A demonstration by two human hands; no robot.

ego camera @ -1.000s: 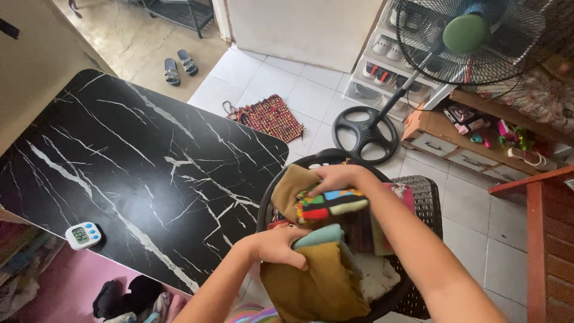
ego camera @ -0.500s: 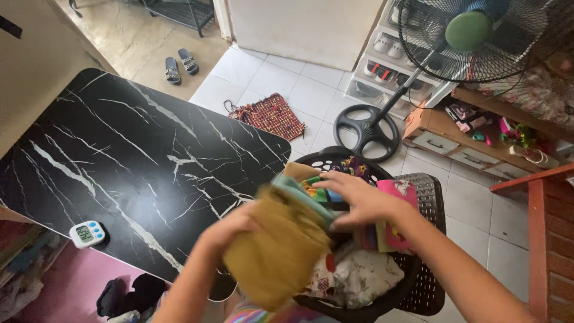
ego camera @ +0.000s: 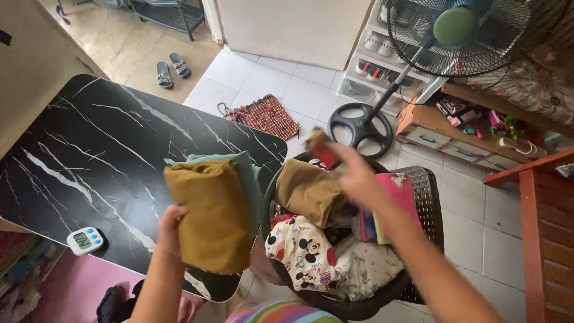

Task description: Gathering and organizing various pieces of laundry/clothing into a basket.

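My left hand (ego camera: 169, 230) grips the folded mustard cloth (ego camera: 210, 215), over the black table (ego camera: 78, 149) near its right edge. My right hand (ego camera: 353, 176) looks shut on something small and blurry, above the laundry basket (ego camera: 427, 197). I should lay the cloth down flat.
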